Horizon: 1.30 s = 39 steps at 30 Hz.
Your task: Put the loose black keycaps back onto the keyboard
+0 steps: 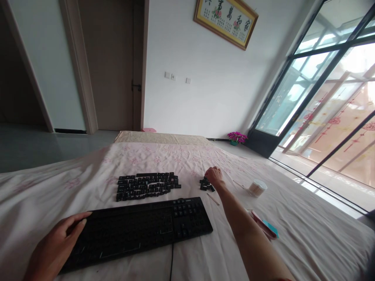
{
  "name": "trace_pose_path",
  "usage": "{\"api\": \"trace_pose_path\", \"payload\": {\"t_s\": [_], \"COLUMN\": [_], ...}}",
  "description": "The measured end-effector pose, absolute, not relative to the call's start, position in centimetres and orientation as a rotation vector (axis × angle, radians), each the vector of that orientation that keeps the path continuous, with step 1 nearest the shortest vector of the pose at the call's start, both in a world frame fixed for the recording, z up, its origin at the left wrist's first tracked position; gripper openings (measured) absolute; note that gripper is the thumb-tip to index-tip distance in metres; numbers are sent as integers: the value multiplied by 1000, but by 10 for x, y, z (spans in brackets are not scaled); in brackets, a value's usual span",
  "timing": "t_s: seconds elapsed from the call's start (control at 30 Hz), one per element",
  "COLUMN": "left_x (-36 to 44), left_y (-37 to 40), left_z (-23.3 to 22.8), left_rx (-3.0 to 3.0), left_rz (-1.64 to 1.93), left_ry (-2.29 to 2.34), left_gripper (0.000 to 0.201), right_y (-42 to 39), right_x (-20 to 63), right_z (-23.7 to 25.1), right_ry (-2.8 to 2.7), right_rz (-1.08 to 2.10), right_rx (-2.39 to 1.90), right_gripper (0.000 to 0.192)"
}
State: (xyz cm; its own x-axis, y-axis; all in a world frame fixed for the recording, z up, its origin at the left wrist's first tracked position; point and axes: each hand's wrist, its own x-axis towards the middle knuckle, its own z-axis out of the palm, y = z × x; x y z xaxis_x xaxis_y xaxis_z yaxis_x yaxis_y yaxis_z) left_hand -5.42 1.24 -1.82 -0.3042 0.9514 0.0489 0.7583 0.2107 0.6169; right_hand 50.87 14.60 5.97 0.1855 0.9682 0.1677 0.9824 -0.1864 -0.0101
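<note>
left hand point(60, 240) grasps the near keyboard point(125, 230) by its left end; keypad point(187, 215) looks partly capped, the rest bare. loose keycaps point(143, 186) lie beyond; right hand point(215, 175) is at a small pile point(203, 185), grip unclear.

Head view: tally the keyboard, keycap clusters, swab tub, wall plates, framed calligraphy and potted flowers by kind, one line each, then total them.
Keyboard: 1
Keycap clusters: 2, a large cluster and a small cluster by the right hand
Swab tub: 1
Wall plates: 3
Framed calligraphy: 1
Potted flowers: 1
Total: 9
</note>
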Motion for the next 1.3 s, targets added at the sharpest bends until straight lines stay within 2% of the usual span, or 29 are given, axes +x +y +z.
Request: {"api": "trace_pose_path", "payload": {"t_s": [0.27,0.47,0.67,1.1,1.3], "left_x": [-47,-43,-41,-40,-41], "left_y": [7,3,2,2,2], "left_z": [-2,6,9,9,8], "left_rx": [1432,1501,1535,1590,1562], "left_rz": [801,736,722,731,729], "left_ry": [2101,2118,2118,2125,2109], "left_gripper": [38,40,40,41,40], "right_y": [135,118,112,100,56], "right_x": [480,437,412,411,423], "right_z": [75,62,50,56,60], "right_ry": [-1971,-2092,-2165,-2248,-2124], "right_rz": [-123,115,90,130,166], "right_rx": [-2224,-2167,-2167,-2138,-1881], "right_gripper": [19,21,21,24,23]}}
